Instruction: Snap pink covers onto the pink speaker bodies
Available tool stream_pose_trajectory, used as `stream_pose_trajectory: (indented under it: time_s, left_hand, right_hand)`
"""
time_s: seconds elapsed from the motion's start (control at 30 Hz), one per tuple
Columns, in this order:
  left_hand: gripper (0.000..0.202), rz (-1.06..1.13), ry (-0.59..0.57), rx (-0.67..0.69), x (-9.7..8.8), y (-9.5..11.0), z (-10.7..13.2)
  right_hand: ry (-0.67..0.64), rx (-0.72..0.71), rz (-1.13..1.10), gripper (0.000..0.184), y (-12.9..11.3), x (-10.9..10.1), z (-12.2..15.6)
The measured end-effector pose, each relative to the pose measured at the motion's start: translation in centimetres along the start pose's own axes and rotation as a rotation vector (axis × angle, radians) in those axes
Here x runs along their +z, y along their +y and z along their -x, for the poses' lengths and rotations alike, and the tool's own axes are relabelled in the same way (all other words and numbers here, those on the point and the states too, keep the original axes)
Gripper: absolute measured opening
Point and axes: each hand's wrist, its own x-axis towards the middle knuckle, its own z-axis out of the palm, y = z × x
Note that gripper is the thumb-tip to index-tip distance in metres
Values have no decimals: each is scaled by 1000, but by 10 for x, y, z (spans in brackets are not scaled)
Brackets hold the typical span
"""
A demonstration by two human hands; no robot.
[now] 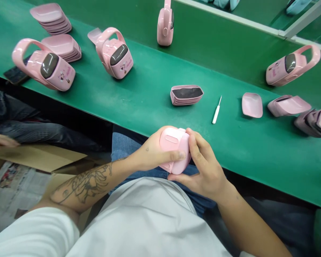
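A rounded pink plastic case (173,144) is held above my lap, just off the bench edge. My left hand (155,151) wraps round its left side, with the thumb lying across the face. On the other side, my right hand (205,167) grips the case between fingers at the top and a thumb underneath. In front of the hands, on the bench, stands a stack of pink shells with dark insides (187,93). To its right lies a thin white-handled tool with a pointed metal tip (216,113). The underside of the case is hidden.
Pink handled units with dark windows (119,59) stand on the green bench (139,92). Stacked pink panels (53,16) are at the far left; a single pink panel (252,105) and more shells (289,105) are at right. A person's hand (1,141) and a cardboard box (42,157) are at left.
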Motion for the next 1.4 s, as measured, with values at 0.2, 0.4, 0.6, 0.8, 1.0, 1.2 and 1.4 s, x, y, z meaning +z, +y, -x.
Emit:
stream_pose_trajectory:
  time_s: [0.2, 0.4, 0.6, 0.8, 1.0, 1.2, 1.4]
  left_hand:
    - [57, 35, -25, 19, 6, 6, -10]
    - [61, 103, 20, -34, 11, 3, -14]
    - [72, 68, -26, -54, 0, 4, -12]
    - [98, -20, 25, -64, -4, 5, -5]
    - [88, -99, 93, 17, 7, 6, 0]
    - [83, -161, 96, 106, 7, 4, 4]
    - [80, -96, 98, 120, 4, -7, 2]
  right_hand:
    - [2, 28, 16, 120, 3, -1, -3]
    - [8, 81, 32, 120, 0, 2, -3]
    - [-22, 42, 22, 124, 3, 1, 0]
    - [47, -67, 66, 112, -1, 4, 0]
    - [112, -125, 179, 105, -5, 12, 2]
    - [101, -151, 209, 105, -9, 10, 5]
    - [57, -134, 194, 107, -8, 8, 3]
